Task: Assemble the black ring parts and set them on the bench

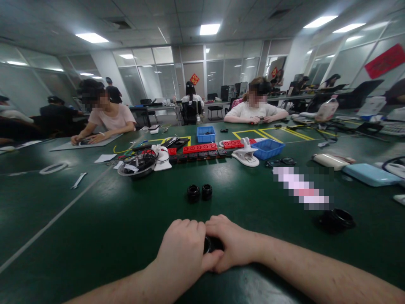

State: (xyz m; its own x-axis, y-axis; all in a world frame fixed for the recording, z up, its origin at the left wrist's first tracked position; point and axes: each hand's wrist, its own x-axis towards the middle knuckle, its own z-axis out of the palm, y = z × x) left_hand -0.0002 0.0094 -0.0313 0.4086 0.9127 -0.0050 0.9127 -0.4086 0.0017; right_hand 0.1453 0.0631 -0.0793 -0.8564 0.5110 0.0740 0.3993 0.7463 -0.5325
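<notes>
Both hands meet at the near side of the green table (133, 219), closed around a glossy black round part (207, 245). Most of that part is hidden by the fingers, so its exact kind does not show. My left hand (183, 249) wraps it from the left, knuckles up. From the right, my right hand (232, 242) curls around it, with its thumb along the near side. Just beyond the hands, two short black cylindrical pieces (193, 193) with ring-like tops stand side by side. A larger black ring-shaped piece (338, 220) lies off to the right.
Across the table are red power strips (200, 148), a white clip base (245, 154), blue bins (268, 148) and a metal bowl (136, 169) of cables. A wrench (79, 180) lies left, a light-blue case (371, 174) right. Two people sit working opposite.
</notes>
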